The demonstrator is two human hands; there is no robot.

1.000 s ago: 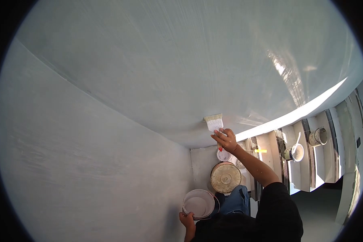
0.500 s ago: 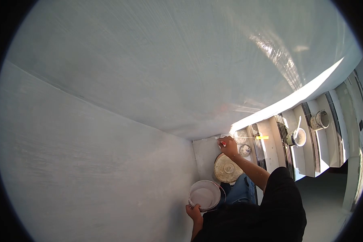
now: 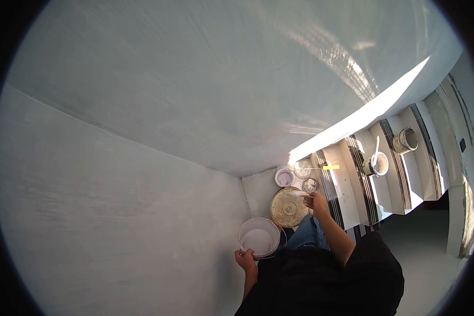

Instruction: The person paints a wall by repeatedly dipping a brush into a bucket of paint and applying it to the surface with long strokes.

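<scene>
while the left hand point(image 3: 245, 260) gripped the round white plastic paint bucket point(image 3: 259, 237) by its rim, kept level, the right hand point(image 3: 317, 200) pinched a pale flat brush point(image 3: 302, 194) low over the round tan lid point(image 3: 288, 207).

Left hand point(image 3: 244, 259) low near body, forearm short in view, fingers curled shut in grip, knuckles toward wall side. Right arm bare below dark sleeve, extended forward and down, elbow slightly bent. Right hand point(image 3: 318, 201) ahead of knee, fingers closed in pinch grip, wrist roughly straight. Hands well apart.
</scene>
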